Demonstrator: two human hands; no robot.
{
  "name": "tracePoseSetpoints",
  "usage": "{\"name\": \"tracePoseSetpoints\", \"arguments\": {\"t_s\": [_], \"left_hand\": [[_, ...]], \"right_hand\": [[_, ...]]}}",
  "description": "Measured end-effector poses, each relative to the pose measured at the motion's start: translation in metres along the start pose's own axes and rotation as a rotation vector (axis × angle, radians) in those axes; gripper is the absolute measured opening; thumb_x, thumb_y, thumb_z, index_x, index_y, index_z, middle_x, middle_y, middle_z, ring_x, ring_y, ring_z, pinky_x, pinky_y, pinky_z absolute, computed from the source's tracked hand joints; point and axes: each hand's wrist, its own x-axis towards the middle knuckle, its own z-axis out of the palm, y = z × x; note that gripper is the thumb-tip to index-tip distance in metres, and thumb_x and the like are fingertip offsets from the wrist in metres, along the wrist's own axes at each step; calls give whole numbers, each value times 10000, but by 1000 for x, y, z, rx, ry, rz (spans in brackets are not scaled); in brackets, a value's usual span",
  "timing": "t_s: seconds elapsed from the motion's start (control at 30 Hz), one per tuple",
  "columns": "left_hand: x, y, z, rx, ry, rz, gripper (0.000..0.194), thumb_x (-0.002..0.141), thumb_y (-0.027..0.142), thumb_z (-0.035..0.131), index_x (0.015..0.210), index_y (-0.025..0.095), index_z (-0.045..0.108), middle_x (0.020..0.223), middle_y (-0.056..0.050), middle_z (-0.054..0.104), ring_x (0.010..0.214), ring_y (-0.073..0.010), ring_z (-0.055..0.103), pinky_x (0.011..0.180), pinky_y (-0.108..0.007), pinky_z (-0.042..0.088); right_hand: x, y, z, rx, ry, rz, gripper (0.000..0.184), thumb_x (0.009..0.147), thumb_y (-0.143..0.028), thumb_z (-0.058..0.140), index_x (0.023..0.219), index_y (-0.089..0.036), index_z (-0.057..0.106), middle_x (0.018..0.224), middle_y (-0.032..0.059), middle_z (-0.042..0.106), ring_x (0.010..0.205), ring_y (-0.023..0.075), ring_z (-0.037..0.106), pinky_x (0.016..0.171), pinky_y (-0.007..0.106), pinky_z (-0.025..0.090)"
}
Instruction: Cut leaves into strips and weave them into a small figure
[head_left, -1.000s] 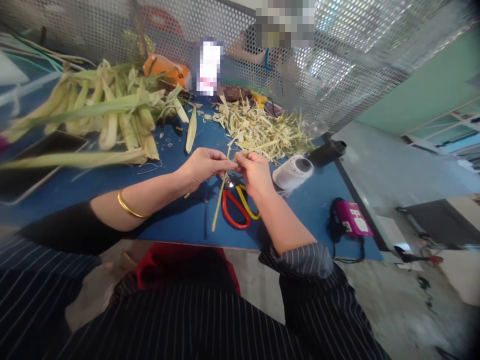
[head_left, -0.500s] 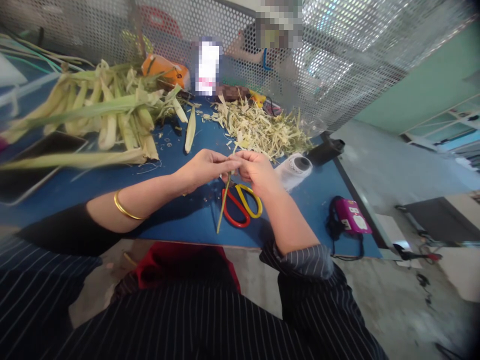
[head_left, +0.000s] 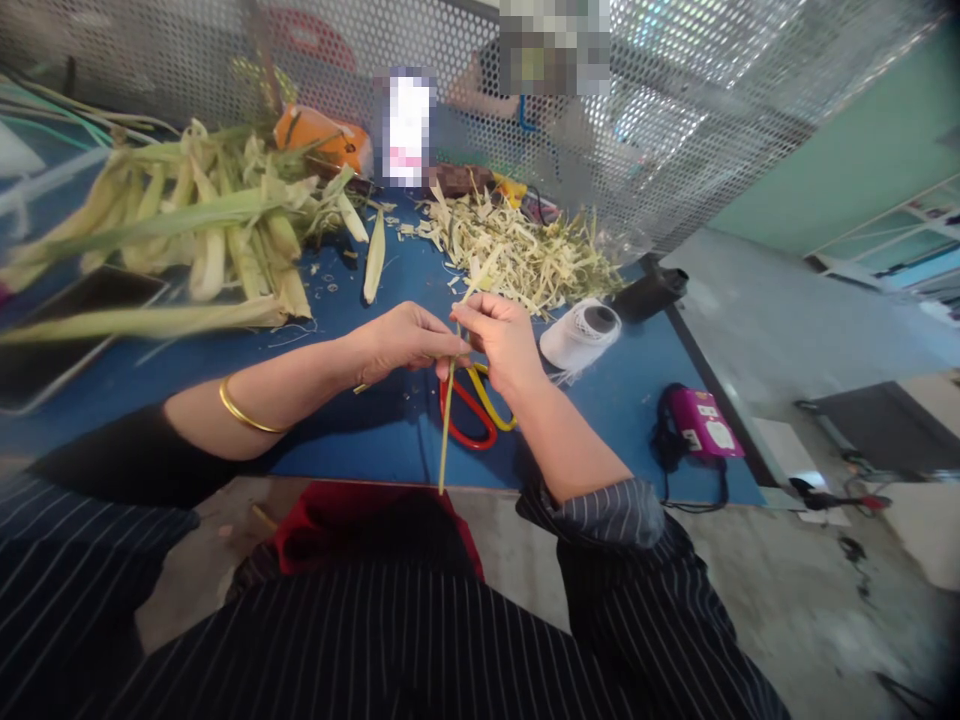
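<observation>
Between my two hands is a thin, pale green strip, seemingly corn husk (head_left: pixel 445 440); its lower end hangs toward the table edge. My left hand (head_left: pixel 401 340) pinches it, fingers closed. Just above and to the right, my right hand (head_left: pixel 506 335) is closed on the same strip, whose upper end shows over the fingers. A pair of scissors (head_left: pixel 474 445) with one red and one yellow handle lies under my hands, its blades hidden. Beyond them is a heap of shredded husk strips (head_left: pixel 525 255). One single husk piece (head_left: pixel 375 258) lies left of that heap.
Whole corn husks (head_left: pixel 206 240) are piled at the left, partly over a dark flat tray-like object (head_left: pixel 90 300). At the right are a white thread cone (head_left: pixel 571 342), a black cylinder (head_left: pixel 651 298) and a purple box (head_left: pixel 701 422). A perforated metal screen (head_left: pixel 465 50) stands behind.
My right hand has shifted slightly up along the strip, and more of the strip's upper end shows. The strip's lower end hangs further down. The view has moved slightly.
</observation>
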Motion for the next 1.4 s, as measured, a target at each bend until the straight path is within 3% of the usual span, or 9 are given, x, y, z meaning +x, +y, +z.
{"name": "tracePoseSetpoints", "arguments": {"t_s": [0.2,0.33,0.43,0.57,0.63,0.93,1.07,1.23,1.4], "left_hand": [[-1,-1,0,-14,-59,-14,190,740,300,689,654,140,748,519,-48,614,409,-55,315,407,-223,191],[1,0,-1,-151,108,-31,216,753,339,701,724,128,741,628,-65,664,447,-62,423,408,-201,279],[3,4,-4,-275,215,-37,277,821,376,635,800,117,731,705,-75,684,488,-74,499,443,-202,366],[5,2,-6,-347,196,-35,354,850,444,586,724,131,693,707,-82,687,500,-95,547,466,-225,415],[6,-3,-5,-304,173,-11,327,803,450,646,720,138,699,694,-77,684,491,-94,543,451,-225,402],[7,-7,0,-232,190,13,163,741,294,730,722,133,748,660,-93,691,497,-94,563,464,-212,417],[5,-4,2,-278,216,2,174,755,278,726,732,106,737,695,-105,710,523,-100,603,530,-227,475],[7,0,-2,-456,269,58,213,797,279,686,892,95,730,895,-136,738,754,-170,700,719,-280,546],[10,1,-5,-594,331,117,154,743,92,684,891,90,728,911,-111,736,790,-134,683,738,-225,522]], "right_hand": [[-1,5,4,-186,68,-105,223,752,-302,662,601,-181,551,535,-63,437,495,62,340,495,227,302],[6,0,-8,-380,186,-279,229,827,-406,585,740,-201,639,595,-43,499,563,89,428,571,243,353],[12,-2,-18,-346,300,-231,364,850,-526,520,742,-198,633,550,-47,463,531,90,440,558,245,350],[15,3,-19,-161,11,101,447,767,-604,590,639,-176,606,565,-24,512,523,89,489,512,239,338],[14,6,-15,-53,-79,134,408,724,-576,655,649,-179,601,593,-24,541,533,83,495,525,235,361],[10,7,-3,-114,114,-83,255,759,-394,665,603,-199,615,543,-35,531,518,87,479,578,258,422],[12,6,-10,-256,82,-119,299,824,-448,583,669,-196,627,586,-17,539,571,110,504,627,277,435],[-3,-12,-13,-705,399,-559,258,889,-421,513,796,-200,609,814,38,584,768,151,534,772,304,424],[-16,-9,4,-945,141,-511,289,869,-459,547,734,-207,589,741,18,589,672,142,536,664,275,395]]}}
